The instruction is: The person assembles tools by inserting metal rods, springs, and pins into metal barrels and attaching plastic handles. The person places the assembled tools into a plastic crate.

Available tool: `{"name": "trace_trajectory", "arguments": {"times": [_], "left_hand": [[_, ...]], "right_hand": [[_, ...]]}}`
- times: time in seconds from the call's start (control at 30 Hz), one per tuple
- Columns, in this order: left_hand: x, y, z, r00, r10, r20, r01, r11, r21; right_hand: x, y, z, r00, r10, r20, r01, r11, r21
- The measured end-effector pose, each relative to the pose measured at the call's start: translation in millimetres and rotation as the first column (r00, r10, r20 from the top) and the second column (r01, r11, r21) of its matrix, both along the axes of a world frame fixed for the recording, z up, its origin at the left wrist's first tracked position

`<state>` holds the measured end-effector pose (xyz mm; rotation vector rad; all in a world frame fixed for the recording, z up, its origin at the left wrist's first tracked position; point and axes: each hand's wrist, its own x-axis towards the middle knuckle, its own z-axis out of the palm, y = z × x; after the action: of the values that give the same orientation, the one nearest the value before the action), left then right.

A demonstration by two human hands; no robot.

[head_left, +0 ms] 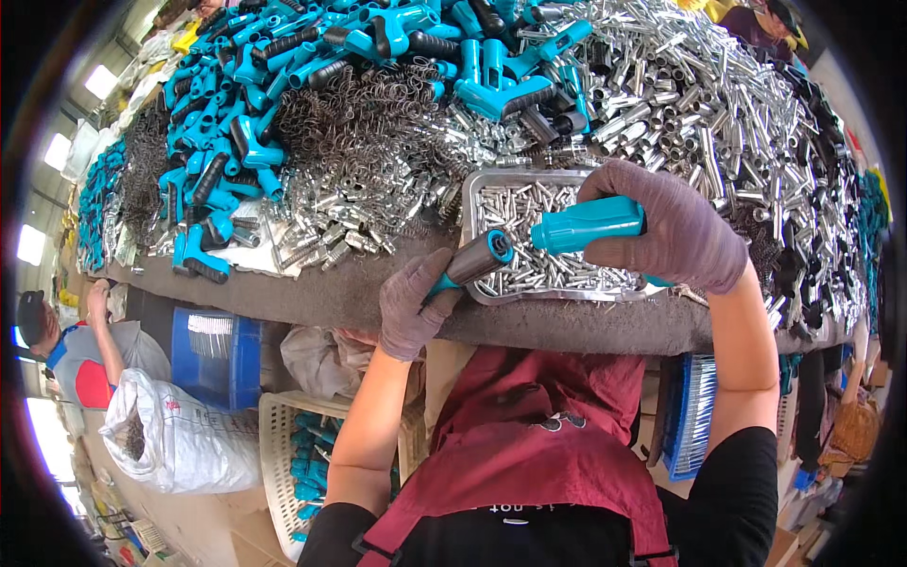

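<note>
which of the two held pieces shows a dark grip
The left piece, in the left hand: a dark grip covers much of its side. What shows of the right piece, in the right hand, is all teal.

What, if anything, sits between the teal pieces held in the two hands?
Nothing visible: an open gap separates the teal piece in the right hand from the black-and-teal grip in the left hand.

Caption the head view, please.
Gloved left hand holds a dark-and-teal part, right hand a teal piece, near a metal tray.
</note>
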<state>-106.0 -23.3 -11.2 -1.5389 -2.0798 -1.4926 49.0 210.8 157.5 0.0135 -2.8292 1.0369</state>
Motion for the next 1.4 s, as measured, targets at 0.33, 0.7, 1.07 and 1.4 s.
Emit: {"name": "trace_trajectory", "arguments": {"times": [0.33, 0.7, 1.07, 1.4], "left_hand": [[1, -12, -2, 0.986, -0.059, 0.158, 0.062, 0.998, -0.016], [20, -9, -1, 0.991, 0.13, -0.008, -0.13, 0.985, -0.115], [14, -22, 11, 0.989, -0.139, -0.048, 0.135, 0.988, -0.078], [-8, -18, 30, 0.924, -0.237, 0.3, 0.36, 0.805, -0.472]], "right_hand": [[-12, -22, 2, 0.989, 0.126, 0.08, -0.137, 0.978, 0.157], [-22, -25, -12, 0.977, 0.086, 0.196, -0.071, 0.994, -0.081], [-9, -46, -9, 0.939, -0.036, 0.342, 0.065, 0.995, -0.075], [-3, -54, -11, 0.985, 0.054, 0.164, -0.066, 0.995, 0.07]]}}
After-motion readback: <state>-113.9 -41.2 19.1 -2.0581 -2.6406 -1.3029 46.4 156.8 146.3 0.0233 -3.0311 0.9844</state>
